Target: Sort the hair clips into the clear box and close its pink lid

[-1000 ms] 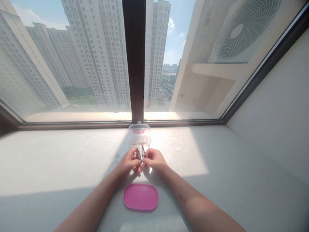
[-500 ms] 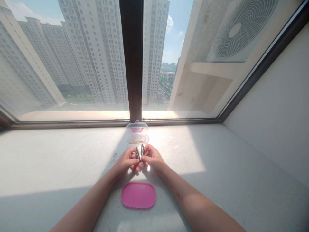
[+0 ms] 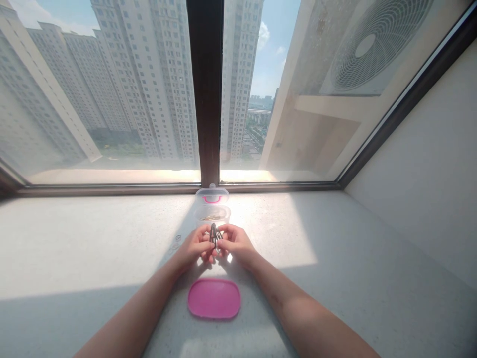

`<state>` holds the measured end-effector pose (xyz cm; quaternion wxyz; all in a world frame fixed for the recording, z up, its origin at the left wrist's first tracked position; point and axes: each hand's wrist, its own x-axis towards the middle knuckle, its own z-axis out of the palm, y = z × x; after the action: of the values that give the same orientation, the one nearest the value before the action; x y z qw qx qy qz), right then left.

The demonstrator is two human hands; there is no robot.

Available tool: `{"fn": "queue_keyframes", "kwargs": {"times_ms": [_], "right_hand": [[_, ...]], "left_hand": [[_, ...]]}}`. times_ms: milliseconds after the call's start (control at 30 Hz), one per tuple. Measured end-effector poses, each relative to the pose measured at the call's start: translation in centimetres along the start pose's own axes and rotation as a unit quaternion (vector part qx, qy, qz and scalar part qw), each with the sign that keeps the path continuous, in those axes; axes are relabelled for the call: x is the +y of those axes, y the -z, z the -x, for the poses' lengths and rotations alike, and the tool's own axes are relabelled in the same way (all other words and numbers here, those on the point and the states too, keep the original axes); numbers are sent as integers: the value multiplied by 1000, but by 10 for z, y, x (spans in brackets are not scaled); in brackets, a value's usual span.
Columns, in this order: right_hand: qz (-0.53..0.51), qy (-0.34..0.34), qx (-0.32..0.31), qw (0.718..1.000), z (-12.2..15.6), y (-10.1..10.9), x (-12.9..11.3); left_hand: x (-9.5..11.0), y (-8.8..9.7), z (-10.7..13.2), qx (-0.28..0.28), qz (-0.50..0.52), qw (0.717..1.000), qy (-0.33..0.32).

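My left hand (image 3: 196,247) and my right hand (image 3: 235,244) meet over the sill, fingers pinched. Between them are dark snap hair clips (image 3: 213,234), upright and close together, their tops touching or overlapping. One clip is in each hand's fingertips, as far as I can make out. Just beyond my fingers stands a clear plastic box (image 3: 225,215) with its lid (image 3: 212,191) tipped back against the window frame and a pink handle on it. Thin gold-coloured pieces (image 3: 210,218) lie inside. Nearer to me, between my forearms, is a pink oval tray or lid (image 3: 214,299).
Small ring-like items (image 3: 177,239) lie on the white sill (image 3: 93,238) left of the box. A dark window frame (image 3: 209,99) rises behind the box, and a white wall (image 3: 421,189) closes off the right side.
The two hair clips, held apart before, have come together at their tops between my fingers. The box and pink piece stay in place; the view has shifted slightly.
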<state>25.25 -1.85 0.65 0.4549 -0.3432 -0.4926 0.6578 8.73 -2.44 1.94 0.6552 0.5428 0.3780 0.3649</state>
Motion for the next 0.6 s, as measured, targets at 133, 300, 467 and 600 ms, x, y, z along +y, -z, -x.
{"fn": "queue_keyframes", "kwargs": {"times_ms": [133, 300, 467, 600], "right_hand": [[17, -17, -7, 1000, 1, 0, -1], [29, -28, -16, 999, 1, 1, -3], [26, -33, -17, 999, 1, -1, -4], [15, -28, -14, 999, 1, 1, -1]], "left_hand": [[-2, 3, 0, -7, -1, 1000, -7], [-3, 4, 0, -4, -8, 1000, -8], [0, 2, 2, -11, -19, 1000, 1], [1, 1, 2, -1, -19, 1000, 3]]}}
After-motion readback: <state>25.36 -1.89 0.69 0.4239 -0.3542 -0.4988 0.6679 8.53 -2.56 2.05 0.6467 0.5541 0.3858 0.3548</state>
